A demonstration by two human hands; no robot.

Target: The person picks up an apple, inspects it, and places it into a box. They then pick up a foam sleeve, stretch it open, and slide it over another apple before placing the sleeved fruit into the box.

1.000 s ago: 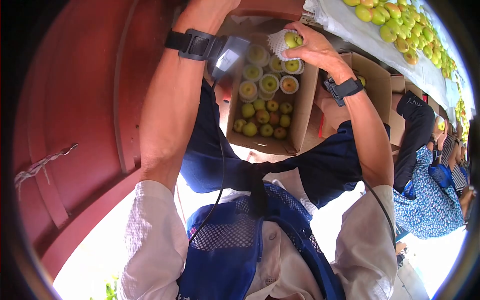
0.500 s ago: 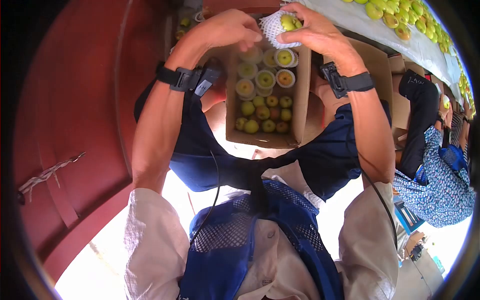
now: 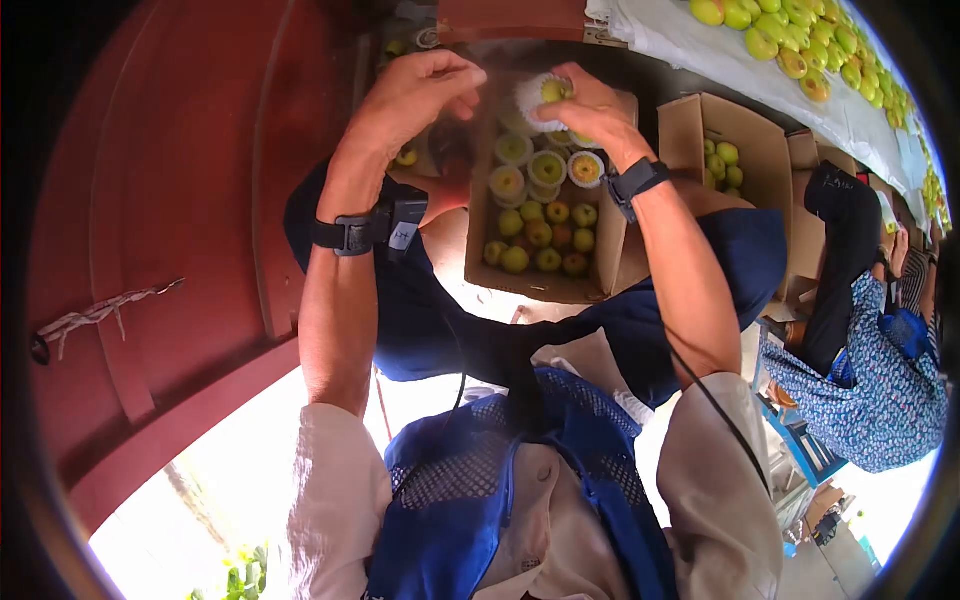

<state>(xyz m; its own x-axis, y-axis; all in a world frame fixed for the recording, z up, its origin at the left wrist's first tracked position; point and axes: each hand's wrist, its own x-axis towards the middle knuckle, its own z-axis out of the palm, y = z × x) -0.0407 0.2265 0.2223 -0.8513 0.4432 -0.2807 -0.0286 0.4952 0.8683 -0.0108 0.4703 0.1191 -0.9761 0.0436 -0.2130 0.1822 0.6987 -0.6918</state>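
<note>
My right hand (image 3: 597,103) grips a yellow-green apple (image 3: 553,91) in a white foam net (image 3: 528,100), above the far part of an open cardboard box (image 3: 535,289). My left hand (image 3: 425,92) is raised at the box's far left, its fingers loosely bent and slightly apart, with nothing visible in them. Inside the box, bare apples (image 3: 538,233) lie at the near end. Behind them sit several apples in foam nets (image 3: 547,168). The box stands between my knees.
A red metal panel (image 3: 190,180) rises on my left. To the right stands another cardboard box (image 3: 765,150) holding apples (image 3: 721,165). Many apples (image 3: 790,62) lie on a white sheet (image 3: 680,40). A person in a blue patterned top (image 3: 860,400) sits at far right.
My right hand has lowered the netted apple toward the box. My left hand has moved left, away from it. The view has shifted, showing more of the box on the right.
</note>
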